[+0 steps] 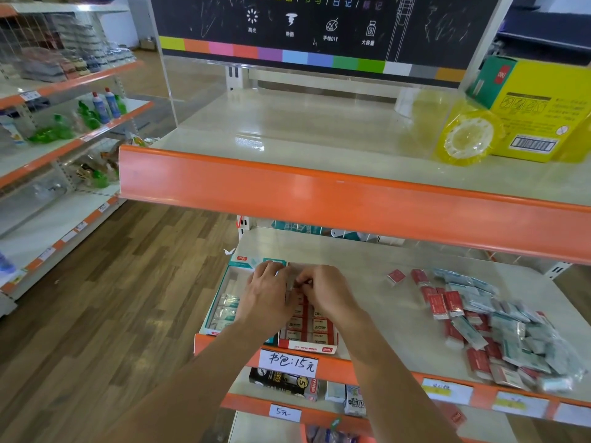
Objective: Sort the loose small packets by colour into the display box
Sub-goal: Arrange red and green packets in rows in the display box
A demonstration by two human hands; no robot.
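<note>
Together, both hands (pixel 297 292) (touching) over display box (pixel 224 327).

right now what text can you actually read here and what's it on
"书包:15元": handwritten white price tag on the orange shelf edge below the display box.
"5元": handwritten tag one shelf lower.
"高光", "手绘DIY", "大容量": black sign board up top.
"20": white carton on the lower shelf.
Yellow box print, loose packets: too blurred.

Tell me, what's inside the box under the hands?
The display box holds red packets right, pale packets left. The hands cover its middle.
</note>
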